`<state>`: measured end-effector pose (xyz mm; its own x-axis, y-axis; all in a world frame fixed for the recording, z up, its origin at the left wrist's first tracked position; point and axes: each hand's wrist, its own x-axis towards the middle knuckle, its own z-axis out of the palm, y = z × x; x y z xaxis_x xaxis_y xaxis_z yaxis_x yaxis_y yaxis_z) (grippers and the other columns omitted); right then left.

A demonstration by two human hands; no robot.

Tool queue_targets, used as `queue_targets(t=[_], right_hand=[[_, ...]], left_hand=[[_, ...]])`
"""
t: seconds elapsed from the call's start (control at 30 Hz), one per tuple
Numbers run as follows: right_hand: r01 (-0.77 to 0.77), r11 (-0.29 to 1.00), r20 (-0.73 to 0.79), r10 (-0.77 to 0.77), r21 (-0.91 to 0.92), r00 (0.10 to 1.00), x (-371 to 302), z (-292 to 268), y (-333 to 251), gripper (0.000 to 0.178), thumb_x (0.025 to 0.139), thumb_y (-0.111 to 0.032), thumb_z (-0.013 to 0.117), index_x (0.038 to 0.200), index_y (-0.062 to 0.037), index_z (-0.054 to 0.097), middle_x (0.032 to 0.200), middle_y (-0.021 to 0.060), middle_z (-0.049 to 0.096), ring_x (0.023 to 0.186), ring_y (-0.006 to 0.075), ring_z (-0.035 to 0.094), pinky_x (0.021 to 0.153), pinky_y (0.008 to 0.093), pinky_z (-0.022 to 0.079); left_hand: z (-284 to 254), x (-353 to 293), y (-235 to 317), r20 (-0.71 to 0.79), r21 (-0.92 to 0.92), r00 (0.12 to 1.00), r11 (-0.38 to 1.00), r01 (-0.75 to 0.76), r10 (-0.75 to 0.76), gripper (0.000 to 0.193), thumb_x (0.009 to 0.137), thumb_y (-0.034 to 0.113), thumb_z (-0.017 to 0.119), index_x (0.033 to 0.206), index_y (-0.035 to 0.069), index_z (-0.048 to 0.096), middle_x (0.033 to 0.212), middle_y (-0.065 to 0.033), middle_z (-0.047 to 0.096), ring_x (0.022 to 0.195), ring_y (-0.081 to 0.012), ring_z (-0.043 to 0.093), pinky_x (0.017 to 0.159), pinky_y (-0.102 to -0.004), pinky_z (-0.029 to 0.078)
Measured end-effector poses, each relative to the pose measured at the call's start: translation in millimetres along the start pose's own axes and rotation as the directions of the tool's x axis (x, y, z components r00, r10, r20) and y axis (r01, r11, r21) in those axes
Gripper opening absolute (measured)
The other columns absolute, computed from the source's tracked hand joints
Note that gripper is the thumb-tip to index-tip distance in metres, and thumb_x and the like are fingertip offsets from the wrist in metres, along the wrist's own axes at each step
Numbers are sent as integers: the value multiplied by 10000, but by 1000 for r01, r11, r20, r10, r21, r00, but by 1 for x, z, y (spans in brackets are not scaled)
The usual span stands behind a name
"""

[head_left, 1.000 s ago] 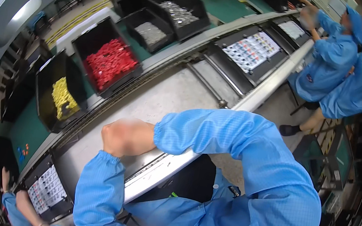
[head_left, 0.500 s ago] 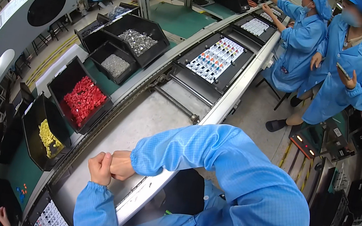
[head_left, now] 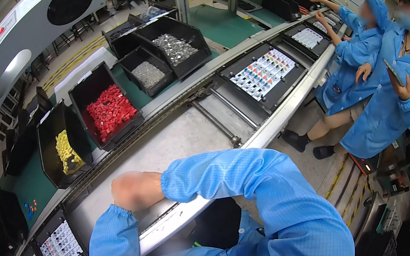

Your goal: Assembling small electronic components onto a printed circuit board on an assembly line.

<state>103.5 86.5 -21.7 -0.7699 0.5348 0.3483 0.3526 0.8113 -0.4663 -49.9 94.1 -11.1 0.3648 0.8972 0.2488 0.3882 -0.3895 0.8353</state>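
Close together over the bare metal conveyor (head_left: 156, 147), both hands meet in a compact bunch at the near rail. My left hand (head_left: 123, 191) is on the left side and presses against my right hand (head_left: 153, 188), whose forearm crosses from the right. A blur covers the fingers, but the outline is rounded, with no finger stretched out. Both look closed, and whatever may be between them is hidden. Nearest to them, across the conveyor, are a black bin (head_left: 46, 148) of yellow parts (head_left: 68, 152) and one of red parts (head_left: 109, 114).
Bins of silver parts (head_left: 174, 48) stand farther along the green bench (head_left: 221, 26). Trays of small white units lie on the line, one far (head_left: 262, 73) and one near (head_left: 60, 244). Two people in blue coats stand at right; one person (head_left: 402, 100) holds a phone (head_left: 392, 72).
The whole scene has shifted right and slightly down as the view turned. My hands stay together in much the same pose. Another person's hand at the lower left has gone from view.
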Motion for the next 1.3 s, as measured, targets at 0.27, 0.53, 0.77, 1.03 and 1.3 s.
queue_targets(t=[0.27,0.53,0.77,1.03,1.3], right_hand=[[-144,988,91,139,52,986,15,-7,10,98,742,-94,590,695,-23,637,703,175,658,669,380,649,611,463,525],[-153,976,191,122,156,974,32,47,63,122,727,-132,612,744,-24,667,772,203,680,748,375,675,685,462,543],[-122,991,42,120,56,992,57,95,3,241,779,-35,652,1019,-17,658,998,205,666,890,367,662,788,419,536],[25,988,29,-30,153,999,108,102,-7,251,790,2,664,1040,1,644,991,177,668,842,346,670,740,394,548],[66,997,211,-73,40,975,16,48,117,176,790,-136,612,929,-35,647,898,122,651,784,319,670,712,421,553]], left_hand=[[-8,15,-19,36,-38,997,997,70,-68,425,920,299,553,640,-20,526,522,-115,446,531,-150,411,496,-352,339],[-2,13,-99,65,-74,991,990,122,-117,401,868,348,560,706,-15,616,610,-128,581,594,-169,530,548,-366,415],[-72,-47,-100,-136,409,971,904,-125,196,358,833,390,637,769,39,671,731,-132,632,687,-345,631,639,-439,508],[-197,-150,-70,-717,408,697,816,409,9,89,796,88,719,758,36,658,721,-125,634,640,-297,623,574,-367,485],[-3,-36,-54,-351,341,934,920,193,-66,289,820,16,687,588,-5,516,525,-130,481,436,-244,442,441,-368,309]])
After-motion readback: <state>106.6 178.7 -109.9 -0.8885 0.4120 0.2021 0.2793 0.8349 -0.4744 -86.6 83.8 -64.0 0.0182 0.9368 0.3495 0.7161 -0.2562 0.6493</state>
